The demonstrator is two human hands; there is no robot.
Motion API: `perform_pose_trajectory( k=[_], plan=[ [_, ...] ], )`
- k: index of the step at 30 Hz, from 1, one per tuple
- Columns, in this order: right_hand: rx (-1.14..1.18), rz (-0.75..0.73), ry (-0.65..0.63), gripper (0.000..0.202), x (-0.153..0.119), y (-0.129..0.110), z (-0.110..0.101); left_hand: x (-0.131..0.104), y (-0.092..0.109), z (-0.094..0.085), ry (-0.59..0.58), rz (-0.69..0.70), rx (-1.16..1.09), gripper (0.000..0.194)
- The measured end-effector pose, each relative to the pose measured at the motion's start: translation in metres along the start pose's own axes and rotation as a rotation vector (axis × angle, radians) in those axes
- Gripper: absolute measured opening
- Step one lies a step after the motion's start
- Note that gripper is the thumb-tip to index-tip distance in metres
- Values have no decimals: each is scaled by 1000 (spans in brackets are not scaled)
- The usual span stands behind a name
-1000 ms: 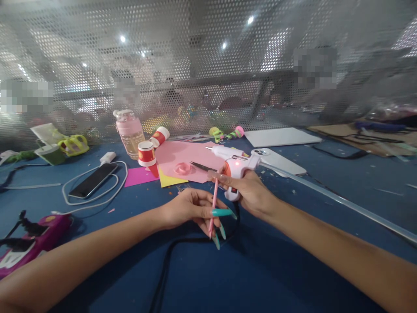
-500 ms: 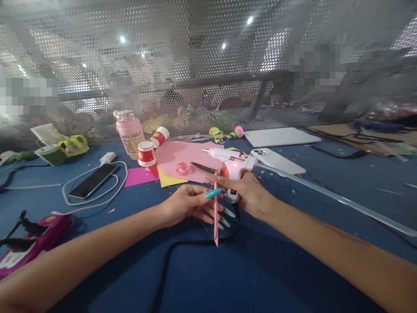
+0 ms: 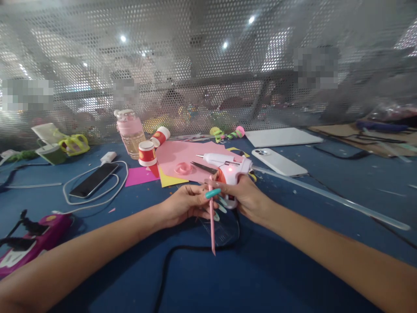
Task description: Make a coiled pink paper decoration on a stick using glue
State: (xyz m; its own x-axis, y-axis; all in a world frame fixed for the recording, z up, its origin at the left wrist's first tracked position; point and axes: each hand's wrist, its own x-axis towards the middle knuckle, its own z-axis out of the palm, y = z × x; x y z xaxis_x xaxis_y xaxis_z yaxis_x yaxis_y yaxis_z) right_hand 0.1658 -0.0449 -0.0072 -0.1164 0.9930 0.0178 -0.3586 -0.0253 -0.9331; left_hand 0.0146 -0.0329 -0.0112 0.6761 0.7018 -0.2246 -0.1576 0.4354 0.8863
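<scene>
My left hand (image 3: 190, 201) pinches a narrow pink paper strip (image 3: 212, 228) between thumb and fingers, and the strip hangs down toward me. Wrapped round the handle of a white glue gun (image 3: 230, 167) is my right hand (image 3: 247, 193), its fingertips close to the strip's upper end. The gun's nozzle points left and a small light glows on its body. A long clear glue stick (image 3: 325, 193) runs from the gun's rear to the right. Dark scissor blades (image 3: 203, 167) show beside the gun; their handles are hidden. A curled pink paper strip (image 3: 183, 168) lies on pink paper (image 3: 176, 150).
Red-and-white paper cups (image 3: 147, 152) and a pink bottle (image 3: 130, 134) stand behind on the left. A black phone (image 3: 94, 179) with a white cable and a purple power strip (image 3: 35, 239) lie left. A white phone (image 3: 280, 162) lies right. Perforated metal screen (image 3: 195, 65) rises behind.
My right hand has shifted slightly left with the glue gun, closer to my left hand. The pink strip has swung a little left and more of its length shows below my fingers.
</scene>
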Motion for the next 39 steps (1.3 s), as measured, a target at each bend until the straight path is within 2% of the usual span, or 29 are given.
perform_pose_trajectory(
  k=[5, 9, 11, 14, 18, 21, 25, 30, 33, 39],
  plan=[
    [47, -73, 136, 38, 6, -1, -5, 5, 6, -17, -3, 64, 7, 26],
    [54, -148, 230, 37, 14, -3, -13, 12, 14, -36, 50, 131, -22, 10],
    [18, -175, 246, 34, 16, -4, -17, 14, 16, -43, 88, 164, -36, 4],
    [-137, -243, 255, 30, 13, -6, -21, 15, 18, -47, 114, 199, -61, 9],
    [-381, -394, 189, 28, 2, -5, -20, 17, 20, -52, 142, 222, -88, 21],
    [-477, -426, 140, 26, -7, -4, -15, 19, 23, -55, 224, 229, -97, 26],
    [-501, -385, 4, 31, -13, -5, -11, 19, 26, -57, 310, 251, -115, 27],
    [-529, -263, -119, 28, -10, -7, -12, 19, 25, -59, 329, 258, -87, 25],
    [-546, -208, -142, 28, -9, -6, -13, 20, 24, -61, 307, 277, -63, 22],
    [-592, -258, -156, 22, -14, -9, -11, 21, 23, -60, 345, 290, -63, 20]
  ],
)
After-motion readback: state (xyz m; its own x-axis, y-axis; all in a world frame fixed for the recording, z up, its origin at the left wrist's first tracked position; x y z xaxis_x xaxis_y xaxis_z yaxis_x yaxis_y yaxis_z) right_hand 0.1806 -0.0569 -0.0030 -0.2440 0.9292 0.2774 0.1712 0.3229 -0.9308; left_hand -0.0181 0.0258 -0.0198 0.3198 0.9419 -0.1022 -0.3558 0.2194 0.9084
